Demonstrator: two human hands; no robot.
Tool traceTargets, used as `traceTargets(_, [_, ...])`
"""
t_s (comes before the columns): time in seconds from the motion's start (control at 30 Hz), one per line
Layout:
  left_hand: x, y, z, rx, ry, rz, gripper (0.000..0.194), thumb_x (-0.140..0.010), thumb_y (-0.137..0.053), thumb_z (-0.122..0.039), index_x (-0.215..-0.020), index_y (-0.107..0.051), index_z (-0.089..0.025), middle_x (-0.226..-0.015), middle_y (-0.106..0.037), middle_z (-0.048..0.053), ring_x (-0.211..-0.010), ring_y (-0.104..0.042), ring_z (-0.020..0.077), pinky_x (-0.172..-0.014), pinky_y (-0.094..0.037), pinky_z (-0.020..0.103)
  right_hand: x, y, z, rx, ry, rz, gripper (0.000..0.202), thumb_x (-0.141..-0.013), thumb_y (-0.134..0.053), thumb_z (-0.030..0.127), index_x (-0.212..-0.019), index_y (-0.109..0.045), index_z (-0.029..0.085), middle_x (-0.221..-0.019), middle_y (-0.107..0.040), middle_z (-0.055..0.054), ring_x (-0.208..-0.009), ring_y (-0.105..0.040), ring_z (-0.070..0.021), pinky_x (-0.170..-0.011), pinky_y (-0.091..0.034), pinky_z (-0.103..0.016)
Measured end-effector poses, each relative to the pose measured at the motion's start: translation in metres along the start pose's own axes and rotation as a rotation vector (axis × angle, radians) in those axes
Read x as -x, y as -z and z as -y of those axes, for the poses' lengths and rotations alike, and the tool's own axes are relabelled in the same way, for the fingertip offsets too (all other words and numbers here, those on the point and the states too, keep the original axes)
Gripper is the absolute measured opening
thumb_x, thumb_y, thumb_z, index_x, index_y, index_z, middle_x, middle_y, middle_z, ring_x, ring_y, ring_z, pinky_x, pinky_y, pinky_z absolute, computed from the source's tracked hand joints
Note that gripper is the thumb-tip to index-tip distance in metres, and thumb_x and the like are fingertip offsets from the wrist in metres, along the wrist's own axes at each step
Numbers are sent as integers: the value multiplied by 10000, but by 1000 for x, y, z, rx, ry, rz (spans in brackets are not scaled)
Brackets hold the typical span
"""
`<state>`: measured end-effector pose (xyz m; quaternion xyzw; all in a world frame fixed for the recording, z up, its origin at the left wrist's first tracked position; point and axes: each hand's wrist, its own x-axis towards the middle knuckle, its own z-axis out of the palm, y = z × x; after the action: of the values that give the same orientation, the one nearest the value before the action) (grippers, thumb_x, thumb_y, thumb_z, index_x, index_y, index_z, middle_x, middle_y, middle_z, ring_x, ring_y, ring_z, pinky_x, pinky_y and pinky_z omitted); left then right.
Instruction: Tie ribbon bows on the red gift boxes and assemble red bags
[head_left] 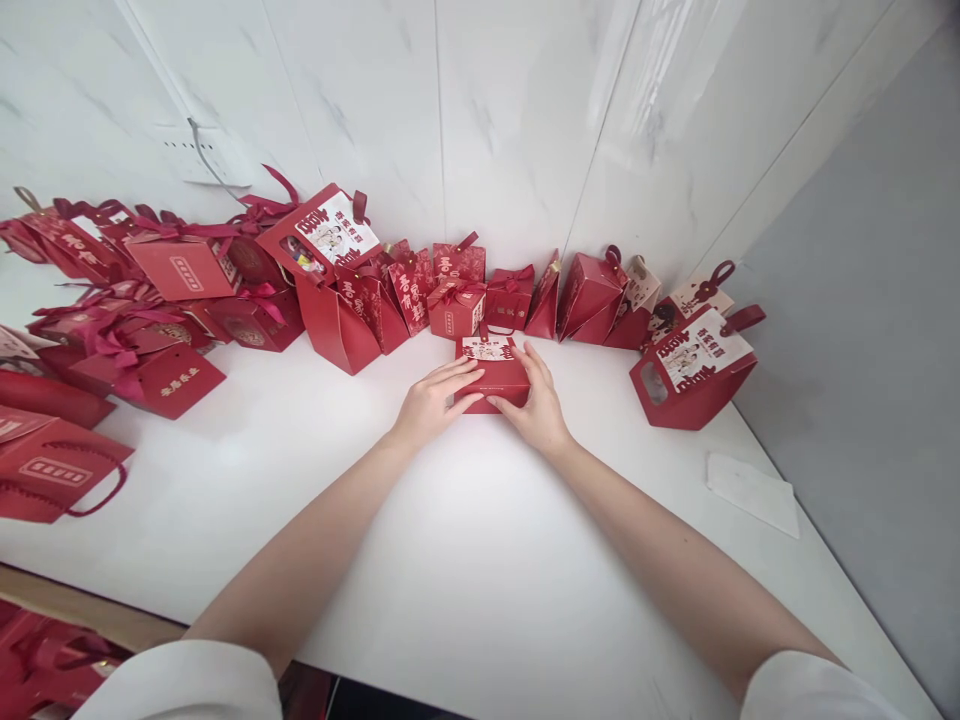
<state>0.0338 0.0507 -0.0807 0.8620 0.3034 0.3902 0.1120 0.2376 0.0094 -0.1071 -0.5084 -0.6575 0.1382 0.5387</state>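
Observation:
A small red gift box [502,374] with a white printed label on top sits on the white table, near the row of boxes at the back. My left hand [435,397] grips its left side, thumb at the front edge and fingers over the top. From the right, my right hand [540,402] holds it the same way, thumb in front and fingers along the side. Both hands are closed around the box. Just behind it stand a small red box with a ribbon [457,308] and another red box [510,298].
Many red gift boxes crowd the left, including a ribboned box [154,375] and a rope-handled box [67,465]. A labelled handle box [694,370] stands right, near a white paper piece [752,492]. A marbled wall [510,120] closes the back, a grey panel [862,330] the right.

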Motion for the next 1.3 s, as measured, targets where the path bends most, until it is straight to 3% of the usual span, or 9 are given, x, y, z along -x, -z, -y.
traceTargets(0.1, [1,-2,-1,100,170,0,376,-917,-576,-410,-1250,-648,-251,-1536,-411,58,-1400,-422,242,-1180,-357,421,1,-1,-2,-77,-124,1,849,-759,-753,449,-1483,-359,242,-1564,-337,-114,-1455,-303,-282,-1162,-331,-499])
traceTargets(0.23, [3,-2,-1,149,293,114,645,-830,-678,-411,-1421,-455,-282,-1608,-256,69,-1459,-312,277,-1176,-343,444,1,0,1,-186,-214,114,745,-785,-724,454,-1442,-416,284,-1445,-516,-66,-1310,-515,-257,-1102,-427,-439])
traceTargets(0.3, [4,-1,1,169,320,145,666,-824,-680,-387,-1431,-425,-291,-1616,-233,66,-1464,-301,273,-1168,-352,437,1,2,3,-221,-248,134,712,-774,-735,427,-1410,-446,284,-1385,-570,-58,-1218,-590,-246,-1055,-471,-419])
traceTargets(0.5, [4,-2,5,236,292,139,550,-840,-655,-323,-1364,-498,-260,-1532,-409,62,-1398,-418,247,-1141,-394,391,0,3,0,-224,-231,140,598,-763,-728,329,-1321,-523,274,-1309,-623,-37,-1137,-630,-231,-1020,-487,-410])
traceTargets(0.63, [3,-1,6,304,347,148,522,-867,-627,-387,-1359,-511,-256,-1246,-665,50,-1058,-678,216,-955,-555,368,1,3,0,-205,-211,137,481,-792,-708,367,-1250,-602,269,-1238,-668,-29,-1066,-657,-231,-970,-519,-410])
traceTargets(0.9, [4,7,3,272,344,83,618,-795,-710,-490,-1354,-570,-268,-1236,-683,54,-709,-683,148,-774,-610,329,5,6,12,-13,22,10,378,-880,-637,446,-1217,-640,274,-1225,-674,-61,-1175,-604,-260,-1034,-476,-447])
traceTargets(1.03, [2,4,-1,521,400,110,629,-837,-607,-589,-1339,-490,-227,-1186,-684,80,-830,-703,184,-708,-603,306,6,7,19,156,180,-84,480,-909,-618,392,-1371,-512,318,-1379,-580,-68,-1298,-516,-280,-1127,-367,-533])
traceTargets(1.17, [-1,-4,-3,625,489,55,502,-901,-404,-677,-1028,-503,-201,-1074,-669,77,-928,-670,214,-751,-593,366,7,6,21,106,345,-46,644,-936,-585,287,-1511,-300,327,-1487,-473,-61,-1361,-462,-247,-1158,-367,-509])
traceTargets(1.3, [-4,-4,-7,545,381,21,590,-873,-376,-739,-957,-558,-184,-1099,-652,111,-1082,-602,266,-987,-485,430,11,0,22,77,384,64,424,-955,-541,245,-1367,-529,346,-1547,-379,-17,-1425,-374,-246,-1153,-404,-479])
